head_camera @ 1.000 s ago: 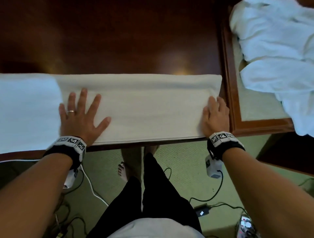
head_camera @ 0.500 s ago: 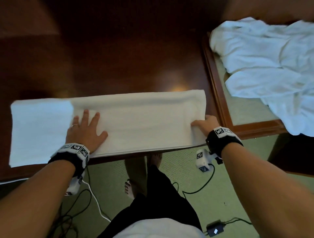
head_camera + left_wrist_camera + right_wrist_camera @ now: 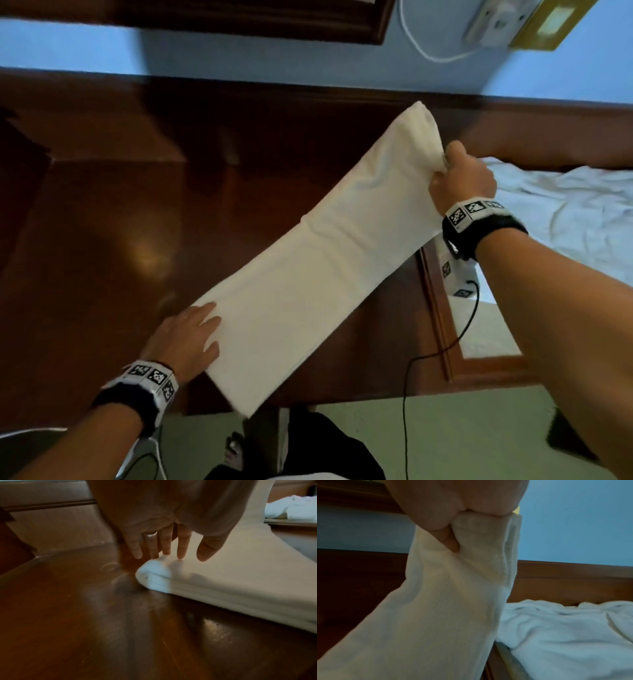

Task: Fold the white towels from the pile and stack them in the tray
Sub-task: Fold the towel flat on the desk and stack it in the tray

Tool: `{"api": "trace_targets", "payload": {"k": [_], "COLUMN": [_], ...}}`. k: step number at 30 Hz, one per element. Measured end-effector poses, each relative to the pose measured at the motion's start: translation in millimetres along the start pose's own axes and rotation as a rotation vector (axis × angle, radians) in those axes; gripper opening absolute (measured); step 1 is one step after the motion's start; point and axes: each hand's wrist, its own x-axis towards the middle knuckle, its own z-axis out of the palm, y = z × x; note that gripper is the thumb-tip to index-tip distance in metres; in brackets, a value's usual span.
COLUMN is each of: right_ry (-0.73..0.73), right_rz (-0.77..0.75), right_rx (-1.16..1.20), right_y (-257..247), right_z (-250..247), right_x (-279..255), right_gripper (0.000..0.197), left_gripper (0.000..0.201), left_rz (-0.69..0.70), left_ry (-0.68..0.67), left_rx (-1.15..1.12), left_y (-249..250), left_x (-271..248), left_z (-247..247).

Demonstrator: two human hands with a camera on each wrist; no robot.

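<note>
A long folded white towel (image 3: 318, 274) runs from the front edge of the dark wooden table (image 3: 102, 212) up to the right. My right hand (image 3: 455, 178) grips its right end and holds it raised above the table; the right wrist view shows the fingers bunched round the towel (image 3: 453, 601). My left hand (image 3: 186, 337) lies flat with straight fingers on the towel's left end, and in the left wrist view its fingertips (image 3: 164, 551) press the folded corner of the towel (image 3: 223, 577). The pile of white towels (image 3: 561, 209) lies to the right.
A wooden-framed tray (image 3: 440, 329) holds the crumpled pile at the right. A black cable (image 3: 442, 349) hangs from my right wrist across its frame. A blue wall (image 3: 274, 65) with a white cord and a plug stands behind the table. Green floor lies below.
My right hand has taken hold of the towel's right end and lifted it up off the table. The left hand stays flat on the left end. The view has tilted up toward the wall.
</note>
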Motion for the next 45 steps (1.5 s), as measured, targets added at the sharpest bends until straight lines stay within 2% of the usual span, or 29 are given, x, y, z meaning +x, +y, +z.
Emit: {"api": "trace_targets", "payload": {"k": [3, 7, 8, 12, 15, 17, 20, 22, 24, 27, 31, 35, 38, 40, 42, 43, 45], "right_ry": [0.044, 0.033, 0.018, -0.025, -0.128, -0.219, -0.292, -0.316, -0.348, -0.399, -0.434, -0.209, -0.068, -0.105, -0.214, -0.235, -0.206], "right_rz": [-0.085, -0.310, -0.387, -0.665, -0.728, -0.720, -0.638, -0.557, -0.522, -0.468, -0.279, -0.084, -0.100, -0.166, -0.195, -0.187, -0.149], "right_rx": [-0.027, -0.016, -0.011, 0.024, 0.025, 0.032, -0.006, -0.013, 0.005, 0.007, 0.017, 0.018, 0.000, -0.029, -0.053, -0.046, -0.015], "right_y": [-17, -50, -59, -94, -118, -131, -141, -138, -130, -106, -77, -74, -81, -80, -75, -73, -74], "right_z": [-7, -1, 5, 47, 96, 132, 163, 164, 159, 154, 141, 130, 127, 132, 138, 139, 138], "right_x": [-1, -46, -65, -165, -247, -297, -347, -362, -368, -367, -351, -345, -358, -374, -386, -388, -385], "right_gripper": [0.017, 0.018, 0.022, 0.038, 0.045, 0.046, 0.034, 0.041, 0.052, 0.063, 0.057, 0.038, 0.032, 0.032, 0.036, 0.038, 0.037], "left_gripper": [0.058, 0.083, 0.081, 0.041, 0.040, 0.043, 0.058, 0.069, 0.075, 0.075, 0.064, 0.025, 0.033, 0.030, 0.041, 0.046, 0.043], "left_rz": [0.003, 0.012, 0.004, -0.015, -0.006, 0.110, 0.398, 0.559, 0.655, 0.696, 0.731, 0.728, 0.751, 0.786, 0.793, 0.775, 0.743], "left_ry": [0.020, 0.069, 0.099, 0.233, 0.349, 0.394, 0.363, 0.309, 0.273, 0.240, 0.222, 0.370, 0.450, 0.408, 0.319, 0.307, 0.339], "left_rx": [-0.045, -0.068, -0.108, -0.209, -0.276, -0.194, 0.052, 0.210, 0.308, 0.356, 0.352, 0.266, 0.131, 0.151, 0.169, 0.149, 0.093], "left_y": [2, -7, -10, -34, -55, -66, -67, -59, -50, -34, -5, 11, -2, -14, -21, -21, -18], "left_x": [-1, 7, 8, 9, 7, 4, -2, -4, 1, 16, 31, 32, 18, 10, 10, 12, 13], "left_z": [-20, -43, -50, -70, -75, -71, -58, -47, -37, -28, -24, -37, -34, -18, -5, -2, -4]}}
